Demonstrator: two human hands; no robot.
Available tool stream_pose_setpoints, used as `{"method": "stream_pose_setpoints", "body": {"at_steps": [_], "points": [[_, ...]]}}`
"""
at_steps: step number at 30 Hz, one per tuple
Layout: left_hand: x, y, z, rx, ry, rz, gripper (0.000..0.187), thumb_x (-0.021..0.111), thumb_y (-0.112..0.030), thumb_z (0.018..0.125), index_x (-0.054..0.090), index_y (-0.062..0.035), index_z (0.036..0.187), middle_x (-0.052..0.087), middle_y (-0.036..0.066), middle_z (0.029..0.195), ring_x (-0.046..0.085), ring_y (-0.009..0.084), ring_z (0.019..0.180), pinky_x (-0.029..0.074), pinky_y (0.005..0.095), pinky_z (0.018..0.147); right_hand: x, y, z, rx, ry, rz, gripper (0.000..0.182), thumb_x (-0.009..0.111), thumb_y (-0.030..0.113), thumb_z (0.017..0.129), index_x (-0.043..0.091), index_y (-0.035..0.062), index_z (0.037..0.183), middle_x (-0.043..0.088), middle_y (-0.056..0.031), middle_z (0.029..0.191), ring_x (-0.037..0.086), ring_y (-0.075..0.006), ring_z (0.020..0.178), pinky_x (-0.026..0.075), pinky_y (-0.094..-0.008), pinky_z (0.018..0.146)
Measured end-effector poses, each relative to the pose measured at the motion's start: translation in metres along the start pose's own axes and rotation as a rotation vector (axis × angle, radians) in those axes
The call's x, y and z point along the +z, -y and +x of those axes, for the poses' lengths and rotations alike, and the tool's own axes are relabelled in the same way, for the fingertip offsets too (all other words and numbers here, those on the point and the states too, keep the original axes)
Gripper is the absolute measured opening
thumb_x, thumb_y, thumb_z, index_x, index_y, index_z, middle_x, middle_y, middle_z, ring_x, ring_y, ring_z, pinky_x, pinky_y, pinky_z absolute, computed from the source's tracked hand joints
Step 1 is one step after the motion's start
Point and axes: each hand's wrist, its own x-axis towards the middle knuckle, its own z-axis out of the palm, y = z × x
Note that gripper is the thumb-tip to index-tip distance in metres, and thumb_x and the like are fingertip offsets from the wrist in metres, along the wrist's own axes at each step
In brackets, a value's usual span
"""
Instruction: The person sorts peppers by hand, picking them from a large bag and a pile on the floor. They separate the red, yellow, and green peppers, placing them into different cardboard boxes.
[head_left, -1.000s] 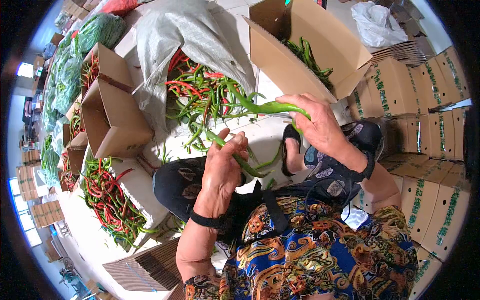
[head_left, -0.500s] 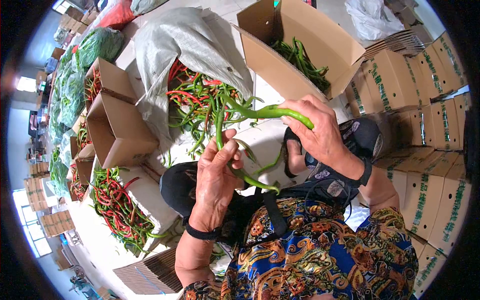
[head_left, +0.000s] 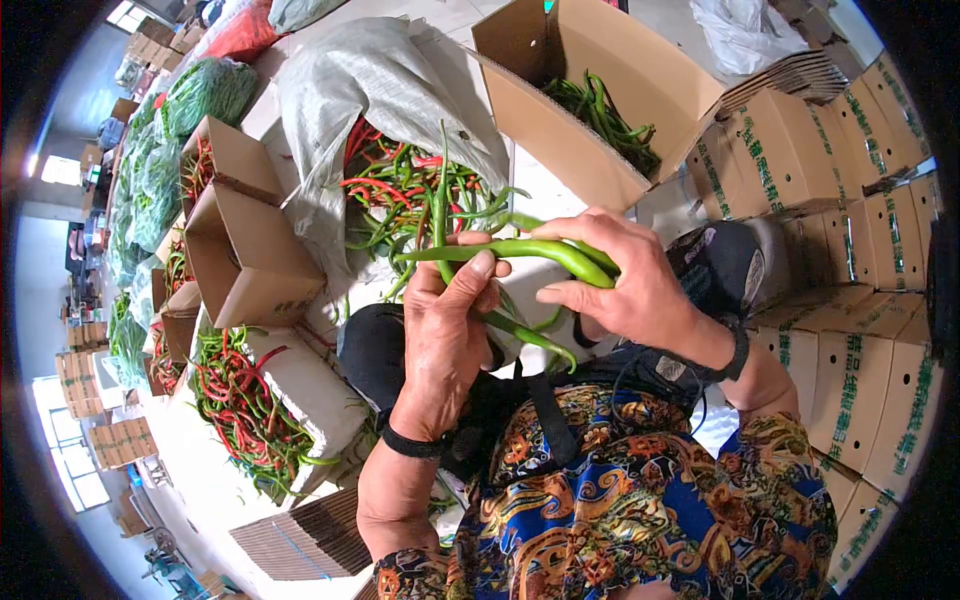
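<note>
My left hand [head_left: 450,315] is closed around long green chili peppers [head_left: 440,205]; one end points up past the thumb and another curves out below the fingers. My right hand [head_left: 645,285] grips the thick end of a bright green chili pepper [head_left: 530,248], whose thin tip lies across the left thumb and fingers. Behind that one, a second green pepper partly shows at the right fingers. Just beyond both hands, red and green chili peppers [head_left: 400,200] spill from the mouth of a white woven sack [head_left: 355,75].
An open cardboard box [head_left: 640,55] ahead holds green peppers [head_left: 605,125]. Stacked printed cartons [head_left: 850,390] line the right side. On the left are smaller open boxes [head_left: 250,255], a pile of mixed peppers [head_left: 250,410] and flattened cardboard [head_left: 305,535].
My right hand has brought its green pepper down and left, so the tip now lies over my left hand. The left hand has moved slightly right and down, keeping its peppers.
</note>
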Motion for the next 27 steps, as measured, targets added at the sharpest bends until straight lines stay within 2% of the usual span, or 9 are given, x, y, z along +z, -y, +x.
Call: {"method": "stream_pose_setpoints", "body": {"at_steps": [2, 6, 9, 16, 17, 19, 22, 25, 27], "points": [[-0.004, -0.002, 0.000, -0.022, 0.010, 0.018, 0.026, 0.067, -0.007, 0.086, 0.060, -0.0019, 0.111, 0.064, 0.006, 0.089, 0.052, 0.0078, 0.067, 0.039, 0.0203, 0.059, -0.012, 0.008, 0.007, 0.293, 0.271, 0.236, 0.037, 0.063, 0.017, 0.089, 0.055, -0.0005, 0.120, 0.061, -0.0047, 0.102, 0.053, -0.0076, 0.085, 0.045, -0.0268, 0.077], [-0.002, -0.033, 0.001, 0.086, -0.040, 0.205, 0.045, 0.063, -0.012, 0.087, 0.050, -0.0002, 0.128, 0.060, 0.008, 0.109, 0.060, 0.0135, 0.091, 0.042, 0.0224, 0.064, 0.011, -0.016, 0.009, 0.241, 0.070, 0.416, 0.034, 0.060, 0.017, 0.091, 0.055, -0.0011, 0.119, 0.061, -0.0023, 0.094, 0.055, -0.0077, 0.076, 0.047, -0.0232, 0.070], [-0.041, -0.081, 0.014, 0.176, -0.016, 0.225, 0.038, 0.055, -0.015, 0.091, 0.050, 0.0006, 0.126, 0.062, 0.008, 0.107, 0.056, 0.0109, 0.091, 0.040, 0.0216, 0.071, -0.014, -0.017, 0.025, 0.555, 0.160, 0.836, 0.033, 0.058, 0.017, 0.092, 0.056, -0.0013, 0.120, 0.056, 0.0004, 0.086, 0.048, -0.0029, 0.067, 0.041, -0.0164, 0.059], [-0.200, -0.230, 0.037, 0.395, -0.244, 0.345, 0.023, 0.049, -0.010, 0.097, 0.055, 0.0046, 0.113, 0.061, 0.007, 0.098, 0.053, 0.0085, 0.075, 0.046, 0.0214, 0.068, -0.110, -0.103, 0.081, 0.437, -0.306, 0.771, 0.038, 0.059, 0.024, 0.092, 0.054, -0.0002, 0.121, 0.056, -0.0022, 0.087, 0.050, -0.0045, 0.063, 0.042, -0.0209, 0.053], [-0.265, -0.259, 0.050, 0.330, -0.164, 0.275, 0.022, 0.048, -0.009, 0.097, 0.055, 0.0037, 0.113, 0.062, 0.008, 0.098, 0.054, 0.0106, 0.075, 0.049, 0.0239, 0.068, -0.119, -0.112, 0.093, 0.449, -0.371, 0.639, 0.040, 0.059, 0.024, 0.092, 0.052, -0.0017, 0.123, 0.057, -0.0049, 0.093, 0.053, -0.0066, 0.070, 0.043, -0.0215, 0.059], [-0.259, -0.265, 0.063, 0.424, -0.597, 0.141, 0.023, 0.051, -0.012, 0.096, 0.057, 0.0036, 0.111, 0.062, 0.009, 0.098, 0.055, 0.0131, 0.075, 0.049, 0.0250, 0.069, -0.131, -0.120, 0.111, 0.467, -0.496, 0.365, 0.045, 0.059, 0.023, 0.092, 0.049, -0.0045, 0.126, 0.060, -0.0102, 0.104, 0.059, -0.0109, 0.084, 0.047, -0.0228, 0.070], [-0.401, -0.297, 0.080, 0.306, -0.993, 0.910, 0.024, 0.056, -0.018, 0.093, 0.060, 0.0019, 0.107, 0.063, 0.009, 0.099, 0.058, 0.0138, 0.080, 0.049, 0.0264, 0.071, -0.142, -0.157, 0.108, 0.113, -0.665, -0.905, 0.049, 0.060, 0.021, 0.091, 0.046, -0.0047, 0.130, 0.058, -0.0158, 0.117, 0.058, -0.0181, 0.105, 0.046, -0.0271, 0.089], [-0.360, -0.220, 0.097, 0.696, -0.808, 0.836, 0.027, 0.062, -0.020, 0.087, 0.064, -0.0042, 0.109, 0.063, 0.006, 0.099, 0.058, 0.0129, 0.082, 0.048, 0.0274, 0.071, -0.059, -0.088, 0.106, 0.193, -0.199, -0.337, 0.042, 0.057, 0.015, 0.092, 0.048, -0.0003, 0.130, 0.058, -0.0145, 0.119, 0.056, -0.0203, 0.108, 0.042, -0.0307, 0.097], [-0.321, -0.148, 0.115, 0.398, -0.570, 0.761, 0.033, 0.059, -0.021, 0.089, 0.061, 0.0016, 0.113, 0.063, 0.007, 0.100, 0.056, 0.0152, 0.088, 0.045, 0.0294, 0.079, 0.009, -0.087, 0.104, 0.368, 0.059, -0.061, 0.030, 0.056, 0.011, 0.091, 0.059, 0.0035, 0.120, 0.061, -0.0104, 0.115, 0.057, -0.0169, 0.104, 0.044, -0.0287, 0.091]]}}
